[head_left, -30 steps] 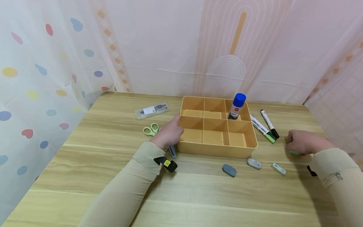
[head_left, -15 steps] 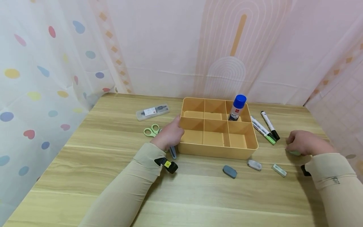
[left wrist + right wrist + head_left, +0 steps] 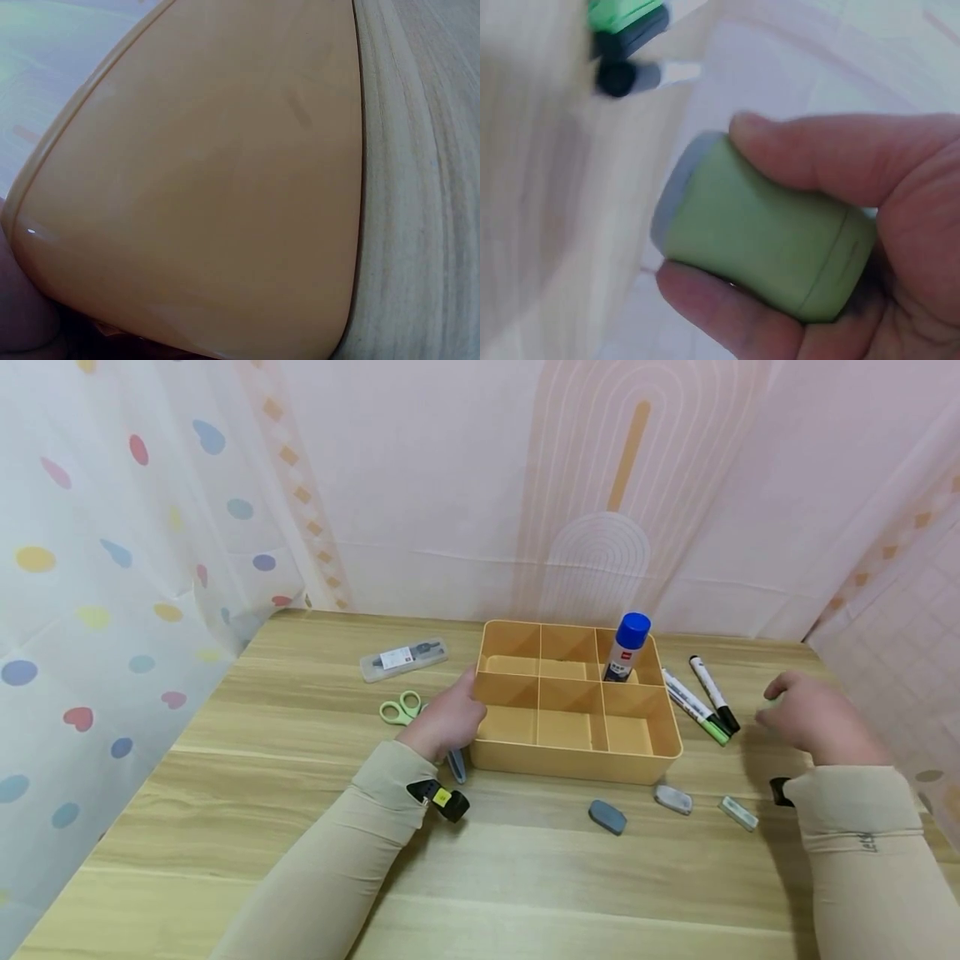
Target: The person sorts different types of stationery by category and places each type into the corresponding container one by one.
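Note:
My right hand hovers above the table to the right of a yellow divided tray. It pinches a small green eraser with a grey end between thumb and fingers; in the head view the eraser is almost hidden. My left hand grips the tray's left wall, thumb up on the rim. The left wrist view is filled by that tray wall. A blue-capped glue stick stands in the tray's back right compartment; the other compartments look bare.
Two markers lie right of the tray. Three small erasers lie in front of it. Green scissors and a clear compass case lie to the left. Curtains close off the back and sides.
My right hand has lifted off the table with the green eraser and moved a little away from me. The left hand and the tray have stayed put.

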Available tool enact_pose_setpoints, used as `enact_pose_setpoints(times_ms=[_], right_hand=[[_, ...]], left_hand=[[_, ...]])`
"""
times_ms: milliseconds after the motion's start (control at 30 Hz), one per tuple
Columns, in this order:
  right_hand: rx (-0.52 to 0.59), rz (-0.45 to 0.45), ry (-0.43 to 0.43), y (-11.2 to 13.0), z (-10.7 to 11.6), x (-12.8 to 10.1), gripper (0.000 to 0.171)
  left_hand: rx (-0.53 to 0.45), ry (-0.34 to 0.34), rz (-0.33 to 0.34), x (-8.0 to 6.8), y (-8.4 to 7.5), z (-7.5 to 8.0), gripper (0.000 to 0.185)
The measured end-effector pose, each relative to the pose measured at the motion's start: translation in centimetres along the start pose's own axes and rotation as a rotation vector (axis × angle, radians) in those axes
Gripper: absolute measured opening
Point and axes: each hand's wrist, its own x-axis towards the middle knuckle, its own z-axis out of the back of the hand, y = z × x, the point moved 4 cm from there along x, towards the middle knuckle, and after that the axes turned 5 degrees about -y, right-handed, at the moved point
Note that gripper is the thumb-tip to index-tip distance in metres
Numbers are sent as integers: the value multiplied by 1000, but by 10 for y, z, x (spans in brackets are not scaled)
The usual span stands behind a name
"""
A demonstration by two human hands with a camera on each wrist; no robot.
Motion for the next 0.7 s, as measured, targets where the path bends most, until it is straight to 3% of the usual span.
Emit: enact_pose_setpoints(times_ms=[433,700], right_hand=[[102,-31,-193,39,2,-11,49],[138,44,-290,76,6,-25,44]], left_hand=[[21,-9,-26,1,0,-2,71],[37,-17,-11,0,0,0,70]])
